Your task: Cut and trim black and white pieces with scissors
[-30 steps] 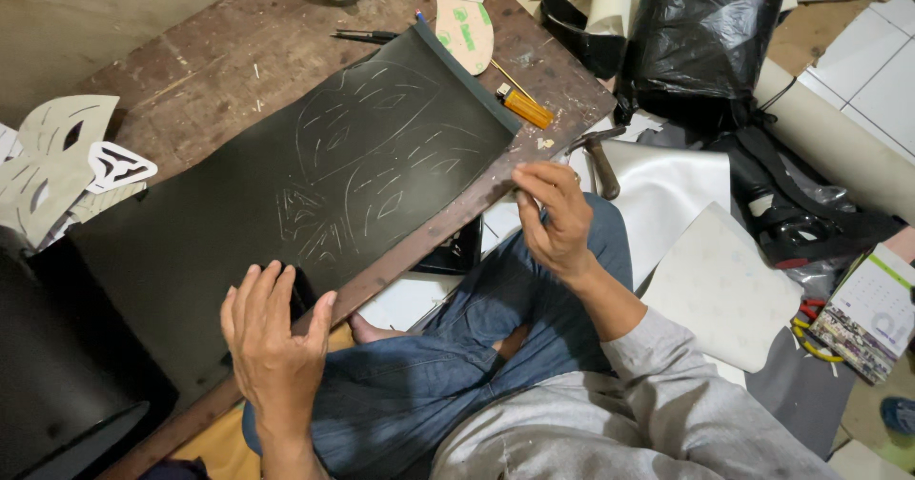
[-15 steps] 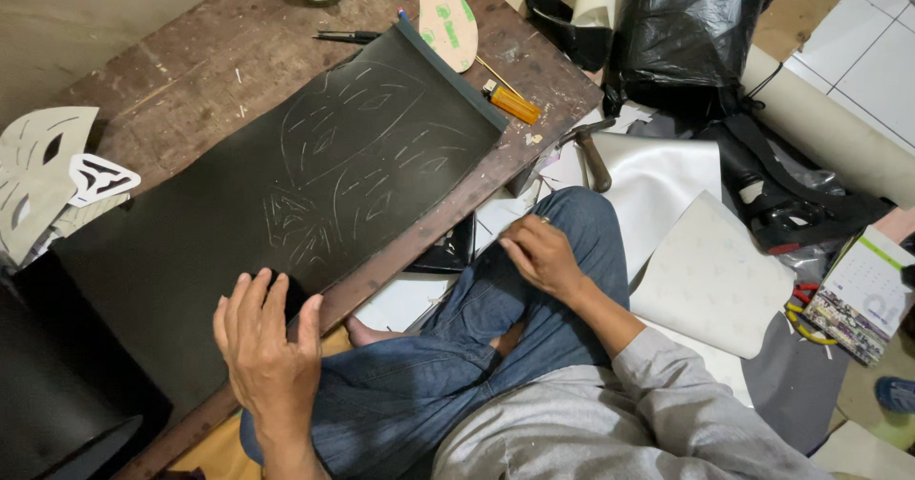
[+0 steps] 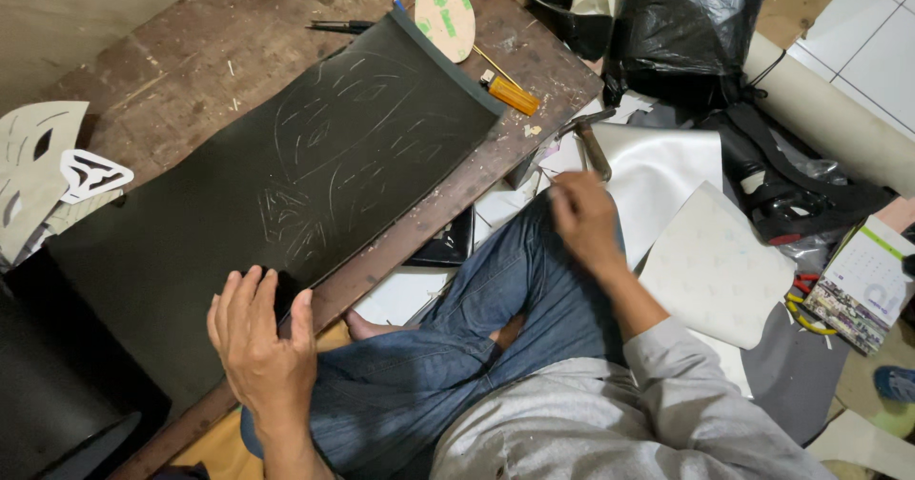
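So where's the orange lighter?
In the head view, the orange lighter lies on the wooden table, upper middle, just past the black sheet's far right corner, beyond the right hand.

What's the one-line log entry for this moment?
left hand: flat on black scored sheet | right hand: blurred over knee, grip unclear | sheet: on brown wooden table

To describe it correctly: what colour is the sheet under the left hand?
Black sheet, with pale scratched outlines; head view.

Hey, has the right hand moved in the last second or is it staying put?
Yes. The right hand dropped from level with the wooden table edge down onto the jeans-clad knee.
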